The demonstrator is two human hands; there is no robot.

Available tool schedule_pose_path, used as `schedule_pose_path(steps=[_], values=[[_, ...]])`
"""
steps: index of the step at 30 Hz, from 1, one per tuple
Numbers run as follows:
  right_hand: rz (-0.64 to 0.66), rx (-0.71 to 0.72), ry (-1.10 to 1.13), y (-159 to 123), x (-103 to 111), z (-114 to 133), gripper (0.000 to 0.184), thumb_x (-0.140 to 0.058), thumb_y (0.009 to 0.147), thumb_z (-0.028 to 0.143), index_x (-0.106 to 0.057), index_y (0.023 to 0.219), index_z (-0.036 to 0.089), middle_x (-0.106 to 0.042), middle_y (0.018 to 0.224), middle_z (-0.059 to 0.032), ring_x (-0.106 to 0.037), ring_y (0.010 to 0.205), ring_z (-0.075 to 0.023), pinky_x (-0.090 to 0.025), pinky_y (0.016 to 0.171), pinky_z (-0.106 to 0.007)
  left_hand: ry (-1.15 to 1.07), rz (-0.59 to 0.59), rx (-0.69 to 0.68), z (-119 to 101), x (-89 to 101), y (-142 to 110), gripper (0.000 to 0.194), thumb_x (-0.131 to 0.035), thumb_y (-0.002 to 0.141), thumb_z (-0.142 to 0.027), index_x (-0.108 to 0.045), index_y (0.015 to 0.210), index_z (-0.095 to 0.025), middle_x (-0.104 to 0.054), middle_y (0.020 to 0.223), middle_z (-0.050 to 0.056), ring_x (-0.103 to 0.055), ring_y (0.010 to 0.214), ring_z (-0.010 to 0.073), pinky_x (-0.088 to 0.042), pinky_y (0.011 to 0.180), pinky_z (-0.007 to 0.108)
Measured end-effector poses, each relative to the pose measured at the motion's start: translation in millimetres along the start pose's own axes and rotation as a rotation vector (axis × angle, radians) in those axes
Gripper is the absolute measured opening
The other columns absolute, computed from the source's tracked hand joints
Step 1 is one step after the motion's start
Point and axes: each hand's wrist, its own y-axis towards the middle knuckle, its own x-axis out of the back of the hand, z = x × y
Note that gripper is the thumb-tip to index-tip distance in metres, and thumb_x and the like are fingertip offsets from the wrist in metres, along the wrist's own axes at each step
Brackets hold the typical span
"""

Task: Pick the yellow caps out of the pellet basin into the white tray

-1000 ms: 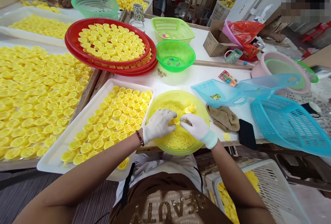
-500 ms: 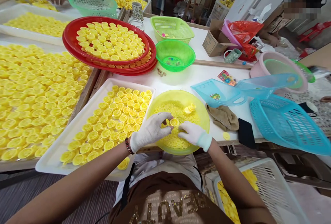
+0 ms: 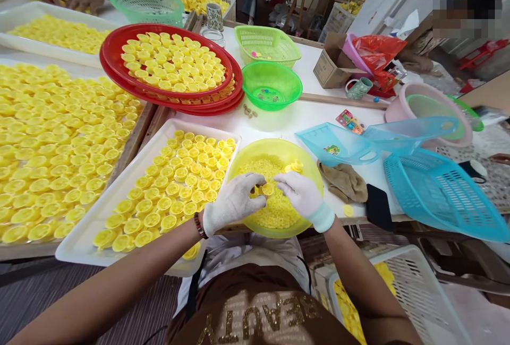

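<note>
Yellow cup (image 3: 268, 189) is pinched by the left hand (image 3: 233, 200) over the yellow bowl (image 3: 274, 146); grip of right hand (image 3: 300, 196) cannot be determined; light, fairly stiff handling is expected, rim hold advised

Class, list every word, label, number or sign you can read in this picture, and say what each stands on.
"BEAUTY": upside down in this view, in large glittery letters on the brown top.
Smaller pale print behind those letters: too faint to read surely.
Sticker on the blue scoop: too small.
Colourful card: too small.
Cardboard box: print too blurred.
</note>
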Motion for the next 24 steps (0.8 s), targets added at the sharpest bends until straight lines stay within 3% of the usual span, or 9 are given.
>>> schedule_pose_path(steps=[2,5,10,14,17,20,24], values=[[0.036,-0.046,-0.018,-2.9,-2.9,-11.5,0.023,-0.048,0.098,0.022,-0.068,0.109,0.02,-0.071,0.102,-0.0077,-0.066,0.095,-0.02,-0.05,0.087,-0.032,-0.007,-0.015,0.019,0.3,7.8,-4.3,0.024,-0.067,0.08,-0.027,-0.063,0.103,-0.018,-0.071,0.098,0.005,-0.065,0.085,0.0199,-0.053,0.083,0.036],[0.195,-0.136,-0.108,-9.0,-11.5,-28.7,0.02,-0.05,0.096,0.02,-0.068,0.105,0.018,-0.071,0.103,-0.0093,-0.065,0.099,-0.022,-0.048,0.09,-0.033,0.03,-0.085,0.069,9.0,31.2,-17.2,0.024,-0.067,0.081,-0.03,-0.064,0.103,-0.019,-0.071,0.1,0.006,-0.065,0.087,0.0203,-0.053,0.084,0.037],[0.416,-0.214,-0.153,-14.7,-28.7,-38.2,0.01,-0.058,0.091,0.023,-0.065,0.096,0.018,-0.068,0.098,-0.0082,-0.063,0.093,-0.0219,-0.047,0.085,-0.033,0.199,-0.241,0.223,47.5,71.7,-42.6,0.026,-0.063,0.085,-0.035,-0.063,0.104,-0.017,-0.07,0.098,0.008,-0.066,0.087,0.0222,-0.054,0.084,0.039],[0.445,-0.179,-0.11,-12.6,-32.4,-36.1,0.011,-0.054,0.091,0.016,-0.063,0.085,0.019,-0.069,0.09,-0.0042,-0.062,0.086,-0.0188,-0.046,0.082,-0.031,0.271,-0.217,0.272,72.4,71.7,-49.0,0.023,-0.063,0.083,-0.032,-0.065,0.1,-0.017,-0.072,0.099,0.009,-0.068,0.092,0.0253,-0.054,0.086,0.04],[0.416,-0.167,-0.127,-11.5,-29.4,-34.7,0.016,-0.05,0.093,0.018,-0.065,0.087,0.019,-0.069,0.092,-0.0058,-0.063,0.09,-0.0204,-0.046,0.086,-0.034,0.265,-0.223,0.267,75.0,60.8,-46.2,0.022,-0.062,0.081,-0.025,-0.065,0.102,-0.018,-0.073,0.102,0.009,-0.068,0.096,0.0251,-0.054,0.089,0.039],[0.258,-0.125,-0.119,-7.8,-22.3,-24.8,0.017,-0.049,0.096,0.022,-0.066,0.091,0.02,-0.068,0.094,-0.0072,-0.062,0.093,-0.0219,-0.047,0.087,-0.036,0.247,-0.265,0.221,65.3,56.8,-43.8,0.022,-0.061,0.083,-0.023,-0.065,0.104,-0.019,-0.073,0.104,0.008,-0.068,0.098,0.0242,-0.054,0.091,0.039],[0.023,0.062,0.076,10.3,-14.8,14.8,0.013,-0.054,0.097,0.027,-0.065,0.093,0.023,-0.067,0.092,-0.0047,-0.062,0.09,-0.0201,-0.049,0.086,-0.035,0.167,-0.282,0.139,40.0,62.6,-42.1,0.022,-0.064,0.084,-0.028,-0.063,0.104,-0.019,-0.071,0.105,0.007,-0.066,0.094,0.022,-0.054,0.089,0.039]])
